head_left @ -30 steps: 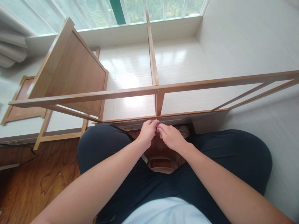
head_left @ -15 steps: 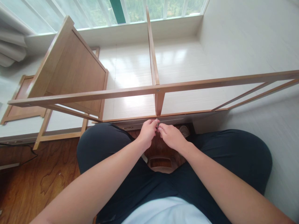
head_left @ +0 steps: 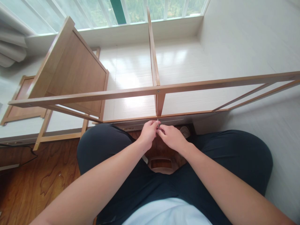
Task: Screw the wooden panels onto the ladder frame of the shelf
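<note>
A thin silvery metal rod (head_left: 158,124), which looks like a hex key, stands upright just below the lower rail (head_left: 131,118) of a wooden frame. My left hand (head_left: 148,132) is closed, its thumb and fingertips pinching the rod from the left. From the right, my right hand (head_left: 172,137) reaches in with fingers bent and closed at the rod's lower part. The rod's ends are partly hidden by my fingers. Above my hands, the frame's middle upright (head_left: 160,104) meets the top rail (head_left: 122,93), where a small bolt head (head_left: 158,91) shows.
A wooden panel (head_left: 77,67) stands at the left, joined to the frame, with another panel (head_left: 25,111) beyond it. A wooden divider (head_left: 152,50) runs towards the window (head_left: 150,11). Between my knees is a brown stool edge (head_left: 161,170). A white wall (head_left: 257,40) rises on the right.
My right fingers have shifted slightly left and up against the rod. My left hand and the wooden frame stay almost where they were.
</note>
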`<state>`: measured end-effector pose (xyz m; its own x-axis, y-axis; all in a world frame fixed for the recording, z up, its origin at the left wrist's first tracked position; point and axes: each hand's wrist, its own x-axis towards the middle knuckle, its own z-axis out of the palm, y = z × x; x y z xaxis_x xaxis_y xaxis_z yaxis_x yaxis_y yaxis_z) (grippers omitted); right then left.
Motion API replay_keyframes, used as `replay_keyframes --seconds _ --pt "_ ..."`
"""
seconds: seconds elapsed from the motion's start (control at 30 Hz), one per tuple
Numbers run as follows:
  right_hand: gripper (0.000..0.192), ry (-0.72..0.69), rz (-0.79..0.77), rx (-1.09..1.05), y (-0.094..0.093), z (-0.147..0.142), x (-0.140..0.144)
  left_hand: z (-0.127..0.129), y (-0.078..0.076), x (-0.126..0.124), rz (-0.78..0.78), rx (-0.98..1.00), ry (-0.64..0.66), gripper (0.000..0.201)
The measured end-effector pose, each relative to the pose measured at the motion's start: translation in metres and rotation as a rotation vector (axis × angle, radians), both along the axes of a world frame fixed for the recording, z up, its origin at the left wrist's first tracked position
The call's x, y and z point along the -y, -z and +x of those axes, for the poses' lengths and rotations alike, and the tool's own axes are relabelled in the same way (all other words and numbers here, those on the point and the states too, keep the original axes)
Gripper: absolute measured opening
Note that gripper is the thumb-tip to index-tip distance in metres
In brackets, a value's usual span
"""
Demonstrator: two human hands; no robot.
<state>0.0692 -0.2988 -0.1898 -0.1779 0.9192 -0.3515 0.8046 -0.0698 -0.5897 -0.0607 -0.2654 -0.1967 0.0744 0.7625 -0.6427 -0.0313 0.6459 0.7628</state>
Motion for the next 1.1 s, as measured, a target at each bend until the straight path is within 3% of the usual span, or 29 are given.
replay_keyframes --seconds 1.1 --pt "0.031 0.016 0.01 0.076 -0.0085 -0.003 0.0004 0.0007 0.0006 -0.0017 -0.016 0.061 -0.05 0.012"
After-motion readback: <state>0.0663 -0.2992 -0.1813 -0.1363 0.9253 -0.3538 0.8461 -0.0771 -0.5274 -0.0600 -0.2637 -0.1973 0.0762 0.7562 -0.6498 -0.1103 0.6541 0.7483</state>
